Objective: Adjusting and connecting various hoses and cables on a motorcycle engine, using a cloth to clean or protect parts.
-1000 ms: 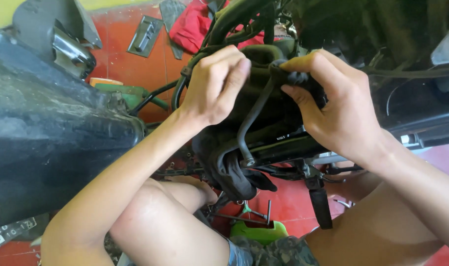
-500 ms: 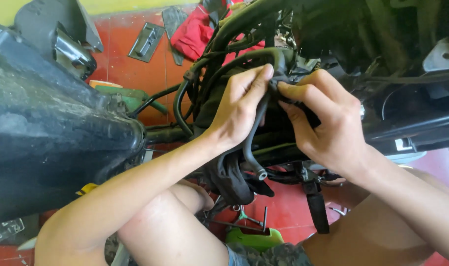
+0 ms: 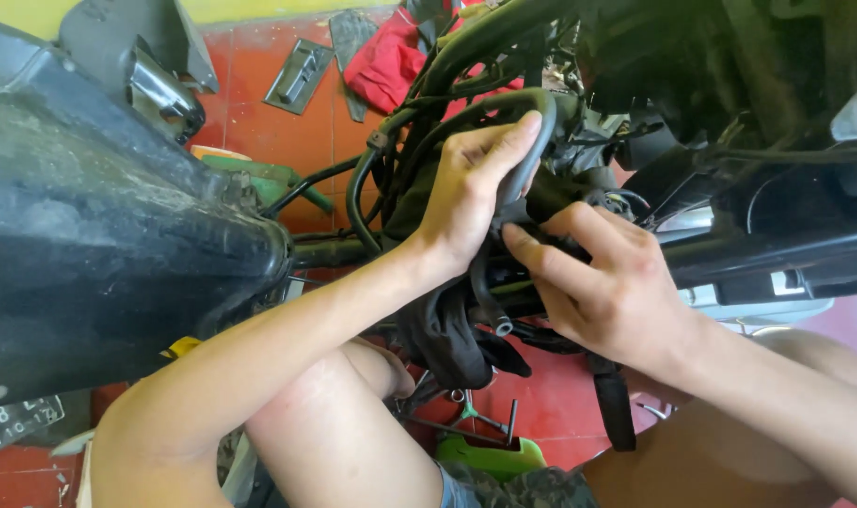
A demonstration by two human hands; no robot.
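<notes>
From the head view, our left hand (image 3: 471, 193) wraps the bent black hose (image 3: 518, 155) among the motorcycle frame's (image 3: 777, 249) wiring, while our right hand (image 3: 607, 287) pinches the same hose lower down. We should keep both grips firm — and guide it slowly, without pulling the nearby cables (image 3: 363, 188).

Count, head view:
- Hands: 2, left hand (image 3: 466, 193) and right hand (image 3: 607, 287), both closed on the hoses.
- Black hoses in the grip: 1 thick curved hose (image 3: 504, 113), 1 thin hose (image 3: 485, 296) with open end.
- Red cloth (image 3: 386, 66): 1.
- Metal plates on floor: 1 clear (image 3: 301, 75).
- Green tray (image 3: 490, 456): 1.
</notes>
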